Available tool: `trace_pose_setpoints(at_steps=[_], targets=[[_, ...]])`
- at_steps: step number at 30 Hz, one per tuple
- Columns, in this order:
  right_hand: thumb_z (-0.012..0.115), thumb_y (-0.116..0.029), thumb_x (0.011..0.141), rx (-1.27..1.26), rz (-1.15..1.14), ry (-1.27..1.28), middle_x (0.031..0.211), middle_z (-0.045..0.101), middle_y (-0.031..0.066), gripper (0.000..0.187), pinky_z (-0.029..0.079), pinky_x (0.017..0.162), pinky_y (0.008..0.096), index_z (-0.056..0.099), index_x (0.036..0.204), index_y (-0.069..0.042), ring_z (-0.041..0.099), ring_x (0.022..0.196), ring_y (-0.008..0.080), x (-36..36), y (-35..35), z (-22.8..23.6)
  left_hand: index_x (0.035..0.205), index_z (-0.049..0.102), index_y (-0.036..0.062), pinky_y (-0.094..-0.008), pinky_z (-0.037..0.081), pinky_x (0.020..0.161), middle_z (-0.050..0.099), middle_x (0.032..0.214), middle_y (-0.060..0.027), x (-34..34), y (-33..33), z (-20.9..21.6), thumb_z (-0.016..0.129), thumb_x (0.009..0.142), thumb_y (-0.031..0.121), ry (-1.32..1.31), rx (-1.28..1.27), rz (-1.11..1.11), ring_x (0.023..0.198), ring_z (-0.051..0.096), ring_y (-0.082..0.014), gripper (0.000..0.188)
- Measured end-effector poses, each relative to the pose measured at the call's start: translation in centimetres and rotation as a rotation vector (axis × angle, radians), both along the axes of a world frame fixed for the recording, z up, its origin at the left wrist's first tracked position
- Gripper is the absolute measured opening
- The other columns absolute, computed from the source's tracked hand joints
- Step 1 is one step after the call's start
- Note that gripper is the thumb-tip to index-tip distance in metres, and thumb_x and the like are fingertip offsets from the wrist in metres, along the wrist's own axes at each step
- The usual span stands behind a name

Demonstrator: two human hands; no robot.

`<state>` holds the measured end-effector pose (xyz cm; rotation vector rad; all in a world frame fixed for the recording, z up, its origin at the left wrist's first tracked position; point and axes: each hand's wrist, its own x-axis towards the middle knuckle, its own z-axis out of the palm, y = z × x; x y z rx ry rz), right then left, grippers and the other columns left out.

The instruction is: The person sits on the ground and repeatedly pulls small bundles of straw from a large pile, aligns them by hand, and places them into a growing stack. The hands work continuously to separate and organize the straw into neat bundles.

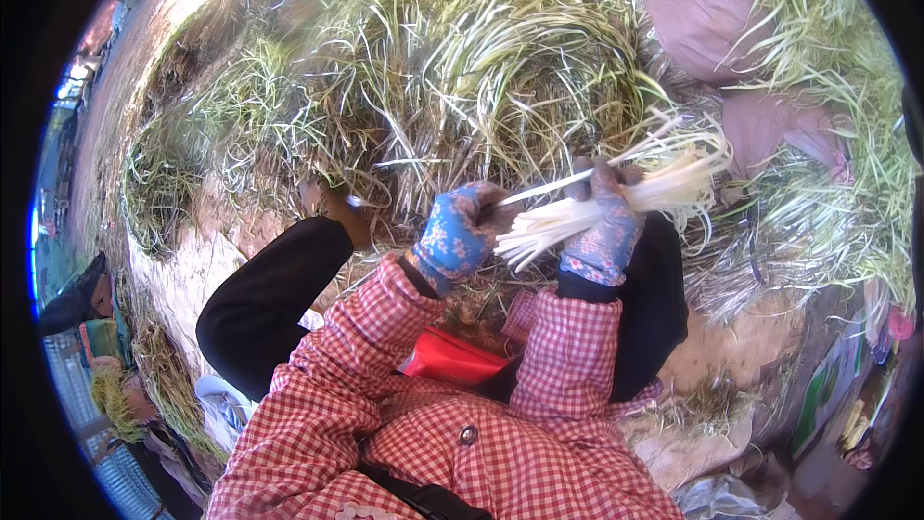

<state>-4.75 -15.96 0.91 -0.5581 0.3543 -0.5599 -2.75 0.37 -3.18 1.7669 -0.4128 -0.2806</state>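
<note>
My left hand [454, 229], in a blue flowered glove with darkened fingertips, is closed in a pinch on the end of a single pale stalk [541, 191]. That stalk slants up and right to the fingers of my right hand [606, 236], which wears a matching glove. My right hand is wrapped round a bundle of long pale stalks [679, 185], probably leafy greens such as chives. Their white ends fan out toward my left hand, and their thin tips spread to the right. In front of both hands lies a large heap of green and yellowish stalks [539, 58].
Brown cloth [707, 24] lies among more greens [818, 29] at the right. Something red [452, 358] sits by my lap. My bent legs in black flank my arms. Blue slatted crates [91, 424] stand at the left edge, and crumpled plastic [722, 499] lies at lower right.
</note>
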Motion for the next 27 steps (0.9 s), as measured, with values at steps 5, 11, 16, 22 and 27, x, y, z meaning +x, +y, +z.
trace_pose_setpoints(at_steps=[5,11,16,22,27], targets=[[0.065,-0.008,0.083,0.106,-0.137,-0.019,0.090,0.061,0.0089,0.020,0.047,0.056,0.0230,0.050,0.092,-0.018,0.051,0.063,0.0117,-0.3,-0.8,0.5,0.088,0.063,0.0026,-0.0177,0.033,0.045,0.059,0.066,-0.0011,0.6,5.2,-1.0,0.064,0.087,0.021,0.558,-0.356,0.504,0.051,0.049,-0.0061,0.018],[0.064,-0.015,0.086,0.103,-0.056,-0.144,0.092,0.061,0.0056,0.016,0.050,0.061,0.0235,0.051,0.094,-0.017,0.054,0.068,0.0093,-0.7,-0.7,-0.2,0.117,0.057,-0.0009,-0.0297,0.047,0.088,0.065,0.103,-0.0111,1.0,4.0,-0.1,0.063,0.087,0.023,0.104,-0.296,0.341,0.091,0.063,-0.0171,0.038],[0.062,-0.018,0.087,0.066,-0.022,-0.192,0.085,0.058,0.0056,0.015,0.046,0.054,0.0206,0.052,0.096,-0.015,0.048,0.061,0.0063,-0.8,-1.0,-0.5,0.111,0.061,-0.0028,-0.0275,0.051,0.079,0.067,0.097,-0.0096,-1.5,0.5,2.3,0.073,0.078,0.013,0.392,-0.525,0.089,0.088,0.063,-0.0149,0.038],[0.072,-0.012,0.077,-0.017,0.151,-0.222,0.105,0.061,0.0109,0.053,0.049,0.063,0.0289,0.044,0.122,-0.008,0.056,0.105,0.0263,0.1,0.3,-0.3,0.095,0.067,-0.0001,-0.0286,0.048,0.070,0.063,0.085,-0.0087,-0.9,-1.2,6.5,0.067,0.078,0.002,-0.080,-0.314,0.234,0.080,0.060,-0.0168,0.017],[0.071,-0.008,0.077,-0.055,0.126,-0.275,0.116,0.059,0.0166,0.064,0.055,0.077,0.0406,0.036,0.130,-0.008,0.049,0.118,0.0355,-0.5,-0.3,-0.9,0.089,0.063,-0.0006,-0.0325,0.047,0.064,0.059,0.079,-0.0106,-2.0,-4.2,6.5,0.063,0.077,-0.001,-0.400,-0.160,0.111,0.074,0.059,-0.0213,0.012]])
